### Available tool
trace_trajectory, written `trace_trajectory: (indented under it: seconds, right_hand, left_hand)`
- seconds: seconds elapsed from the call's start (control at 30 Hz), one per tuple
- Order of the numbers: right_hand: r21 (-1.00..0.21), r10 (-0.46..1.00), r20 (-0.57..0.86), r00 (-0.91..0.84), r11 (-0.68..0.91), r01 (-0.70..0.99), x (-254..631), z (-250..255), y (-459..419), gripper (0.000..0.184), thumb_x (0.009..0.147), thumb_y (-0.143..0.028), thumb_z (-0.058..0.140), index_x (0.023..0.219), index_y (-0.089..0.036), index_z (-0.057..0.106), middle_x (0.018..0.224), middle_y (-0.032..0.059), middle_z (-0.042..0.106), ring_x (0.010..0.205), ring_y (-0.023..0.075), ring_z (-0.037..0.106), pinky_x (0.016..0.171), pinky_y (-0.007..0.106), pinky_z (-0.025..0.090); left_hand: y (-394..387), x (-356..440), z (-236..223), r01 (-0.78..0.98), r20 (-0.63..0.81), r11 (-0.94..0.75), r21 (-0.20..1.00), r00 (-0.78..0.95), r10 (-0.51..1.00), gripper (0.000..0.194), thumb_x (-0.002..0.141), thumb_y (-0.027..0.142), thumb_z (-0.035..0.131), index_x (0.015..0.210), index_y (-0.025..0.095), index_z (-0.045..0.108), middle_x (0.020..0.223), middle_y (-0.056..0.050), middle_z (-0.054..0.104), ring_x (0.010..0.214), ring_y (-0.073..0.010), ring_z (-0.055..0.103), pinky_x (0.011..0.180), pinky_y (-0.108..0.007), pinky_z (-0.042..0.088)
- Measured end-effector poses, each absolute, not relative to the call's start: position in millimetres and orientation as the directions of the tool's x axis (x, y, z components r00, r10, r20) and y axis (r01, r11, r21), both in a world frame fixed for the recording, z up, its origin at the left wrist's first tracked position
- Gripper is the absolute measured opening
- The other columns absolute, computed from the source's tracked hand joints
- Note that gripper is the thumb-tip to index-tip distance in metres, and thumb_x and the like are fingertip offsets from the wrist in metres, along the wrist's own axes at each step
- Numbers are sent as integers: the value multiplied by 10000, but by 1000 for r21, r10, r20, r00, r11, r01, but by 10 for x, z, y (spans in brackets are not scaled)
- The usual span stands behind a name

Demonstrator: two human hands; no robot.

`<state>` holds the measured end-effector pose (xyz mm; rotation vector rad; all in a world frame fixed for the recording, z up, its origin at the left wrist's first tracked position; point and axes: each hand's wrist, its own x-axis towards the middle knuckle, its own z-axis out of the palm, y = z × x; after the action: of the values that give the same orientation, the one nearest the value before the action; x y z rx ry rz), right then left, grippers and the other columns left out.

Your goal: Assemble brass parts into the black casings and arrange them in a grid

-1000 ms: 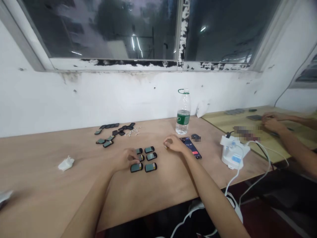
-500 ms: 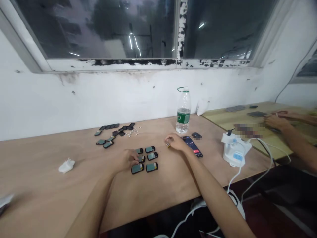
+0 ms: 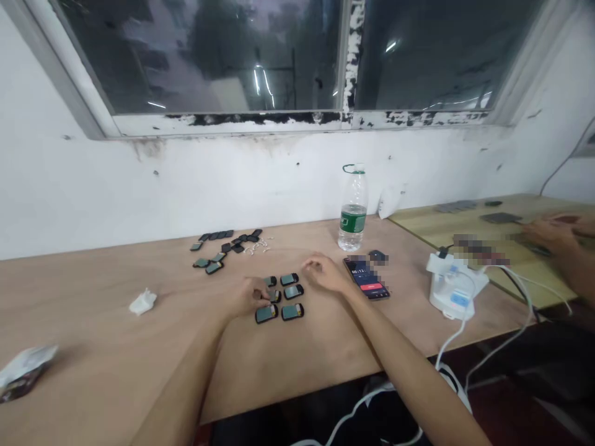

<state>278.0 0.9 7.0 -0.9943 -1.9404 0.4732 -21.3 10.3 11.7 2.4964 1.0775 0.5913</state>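
Six small oval black devices with grey-green faces lie in two columns on the table, among them a front right device [image 3: 292, 311]. My left hand [image 3: 251, 296] is at the left column, thumb and fingers closed at the edge of the middle left device [image 3: 276, 297], partly covering it. Just right of the columns hovers my right hand [image 3: 324, 271], its fingers curled toward the devices. Whatever lies between those fingertips is too small and blurred to make out. Farther back are more black pieces [image 3: 220, 235] and several tiny white parts [image 3: 258, 246].
A water bottle [image 3: 353, 210] stands near the wall. Right of my hand lie a lit phone [image 3: 367, 279], a dark mouse-like object [image 3: 377, 255] and a white power strip [image 3: 453, 288] with cables. Crumpled tissue [image 3: 143, 301] and a packet [image 3: 28, 371] are left. A co-worker's hands [image 3: 558, 232] are at right.
The view has swung slightly left. My right hand has moved left toward the devices; a small yellowish piece at its fingertips no longer shows. My left hand stays at the same device.
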Motion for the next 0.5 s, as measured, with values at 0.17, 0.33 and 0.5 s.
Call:
trace_trajectory:
  seconds: [0.17, 0.33, 0.5]
  right_hand:
    - [-602, 731, 542, -414, 682, 416, 2365, 74, -202, 126, 866, -120, 615, 937, -199, 683, 998, 53, 712, 939, 203, 653, 871, 320, 510]
    - [-659, 798, 479, -365, 602, 451, 2223, 53, -300, 217, 809, -193, 724, 1014, -216, 659, 1012, 46, 737, 927, 221, 679, 837, 326, 517]
    - [-731, 804, 475, -358, 587, 347, 2234, 58, -291, 138, 836, -223, 707, 964, -203, 658, 966, 39, 732, 902, 205, 690, 818, 311, 527]
  left_hand:
    - [53, -142, 147, 539, 462, -745, 392, 586, 666, 133, 753, 286, 816, 690, 183, 759, 901, -90, 767, 817, -226, 717, 767, -335, 578]
    - [32, -102, 165, 525, 526, -786, 326, 590, 612, 108, 768, 282, 800, 724, 196, 753, 957, -87, 756, 875, -228, 710, 807, -347, 587]
    - [-12, -109, 209, 485, 611, -829, 279, 576, 543, 89, 795, 281, 770, 784, 193, 760, 944, -77, 751, 842, -206, 719, 771, -324, 592]
